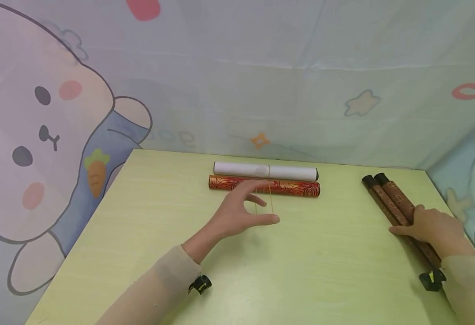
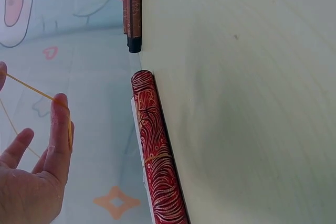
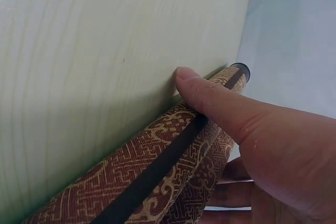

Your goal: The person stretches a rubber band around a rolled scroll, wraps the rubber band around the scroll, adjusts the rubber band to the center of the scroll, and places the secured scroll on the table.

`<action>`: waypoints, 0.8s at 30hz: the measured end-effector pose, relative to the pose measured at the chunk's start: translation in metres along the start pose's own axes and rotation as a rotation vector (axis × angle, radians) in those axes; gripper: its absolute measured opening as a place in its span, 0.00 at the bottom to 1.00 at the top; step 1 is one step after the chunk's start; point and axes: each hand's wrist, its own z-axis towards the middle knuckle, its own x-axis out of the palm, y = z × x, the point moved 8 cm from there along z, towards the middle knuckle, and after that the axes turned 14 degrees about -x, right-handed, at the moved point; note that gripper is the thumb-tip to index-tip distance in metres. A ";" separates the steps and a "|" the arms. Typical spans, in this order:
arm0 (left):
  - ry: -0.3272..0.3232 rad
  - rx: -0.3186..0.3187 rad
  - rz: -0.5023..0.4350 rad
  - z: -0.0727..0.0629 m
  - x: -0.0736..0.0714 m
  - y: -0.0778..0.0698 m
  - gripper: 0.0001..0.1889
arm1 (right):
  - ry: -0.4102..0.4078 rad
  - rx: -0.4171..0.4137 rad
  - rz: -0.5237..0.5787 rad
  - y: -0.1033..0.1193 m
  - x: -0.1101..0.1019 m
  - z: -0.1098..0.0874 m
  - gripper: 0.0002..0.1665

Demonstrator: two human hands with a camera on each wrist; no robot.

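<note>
My left hand [image 1: 237,212] is held above the middle of the table, thumb and fingers spread. A thin yellow rubber band [image 2: 31,88] is stretched around them. Behind that hand, a red and gold patterned scroll [image 1: 298,187] lies beside a rolled white scroll [image 1: 237,169], which has a band around it. On the right, two brown patterned scrolls [image 1: 393,198] with black ends lie side by side at a slant. My right hand [image 1: 436,228] grips them, its thumb [image 3: 202,90] across the near side and its fingers on the far side, partly hidden.
The pale green table [image 1: 323,262] ends at a cloth backdrop [image 1: 262,90] with cartoon prints behind it. Cloth also hangs along the right edge, near the right hand. A black wrist strap [image 1: 200,284] shows below the left sleeve.
</note>
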 end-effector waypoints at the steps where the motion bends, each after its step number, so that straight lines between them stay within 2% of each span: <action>1: 0.000 0.000 0.001 0.000 0.000 0.000 0.41 | 0.000 -0.003 -0.001 0.000 0.000 0.000 0.65; 8: -0.008 -0.008 0.012 -0.002 -0.001 0.001 0.41 | -0.009 -0.045 -0.032 0.002 -0.003 -0.002 0.63; 13: -0.009 -0.015 0.013 -0.001 -0.001 0.003 0.40 | -0.026 -0.060 -0.048 0.004 -0.005 -0.003 0.57; 16: -0.012 -0.019 0.014 -0.002 -0.001 0.003 0.40 | -0.032 -0.058 -0.051 0.002 -0.004 -0.003 0.57; 24: -0.016 -0.031 0.023 -0.004 -0.003 0.003 0.42 | -0.115 -0.082 -0.068 -0.003 -0.002 -0.002 0.59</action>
